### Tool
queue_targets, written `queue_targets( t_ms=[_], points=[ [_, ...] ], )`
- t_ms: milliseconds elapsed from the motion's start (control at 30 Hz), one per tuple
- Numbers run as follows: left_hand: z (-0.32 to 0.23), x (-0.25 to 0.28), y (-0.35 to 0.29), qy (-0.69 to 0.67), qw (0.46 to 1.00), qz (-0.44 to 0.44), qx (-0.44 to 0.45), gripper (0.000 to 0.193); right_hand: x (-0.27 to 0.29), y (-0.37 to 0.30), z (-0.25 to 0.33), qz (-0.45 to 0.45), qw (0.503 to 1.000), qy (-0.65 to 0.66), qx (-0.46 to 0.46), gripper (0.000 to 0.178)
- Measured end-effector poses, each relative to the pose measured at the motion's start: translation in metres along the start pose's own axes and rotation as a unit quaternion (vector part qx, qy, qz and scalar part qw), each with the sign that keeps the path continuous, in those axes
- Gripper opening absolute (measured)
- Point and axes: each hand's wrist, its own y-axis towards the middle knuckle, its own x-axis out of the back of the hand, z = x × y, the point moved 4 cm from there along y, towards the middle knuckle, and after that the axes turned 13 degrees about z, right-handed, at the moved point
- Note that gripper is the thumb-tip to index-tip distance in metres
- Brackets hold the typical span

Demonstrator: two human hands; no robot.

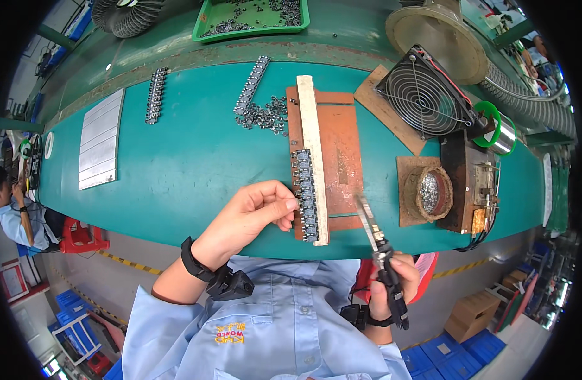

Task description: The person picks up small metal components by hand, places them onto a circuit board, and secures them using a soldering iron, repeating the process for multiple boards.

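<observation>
My left hand [248, 212] is closed in a pinch at the left edge of a strip of circuit boards [305, 199] carrying black components. Whatever lies between its fingertips is too small to make out. The strip stands along a pale wooden bar [310, 120] on a reddish-brown board [341, 142]. Gripped by its black handle, a soldering iron [386, 266] is in my right hand [398, 282], its metal tip pointing up and away over the board's lower right corner. A pile of small metal-and-black parts [265, 116] lies beyond my left hand.
Two more board strips [156, 95] [252, 85] and a silvery panel [101, 139] lie leftward on the green mat. To the right stand a fan [424, 92], a round solder pot [432, 193], a solder spool [501, 133] and a dark metal box [459, 202]. A green tray [253, 31] sits at the back.
</observation>
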Motion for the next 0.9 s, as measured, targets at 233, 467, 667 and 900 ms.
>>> queue_targets(
  t_ms=[233,467,667,900],
  points=[
    [0.001,0.000,0.000,-0.016,1.000,0.011,-0.007,0.015,0.022,-0.030,-0.025,-0.276,0.933,-0.210,-0.093,0.037],
    [-0.010,0.012,-0.004,0.030,0.999,-0.022,-0.012,0.014,0.017,-0.012,-0.015,-0.259,0.958,-0.079,-0.100,0.039],
    [-0.057,0.063,0.005,0.364,0.909,-0.176,-0.098,0.010,-0.002,0.013,-0.016,-0.178,0.983,-0.003,-0.034,0.038],
    [-0.069,0.068,0.018,0.585,0.767,-0.228,-0.135,0.017,-0.007,0.022,-0.029,-0.119,0.990,-0.046,-0.057,0.040]
  ],
)
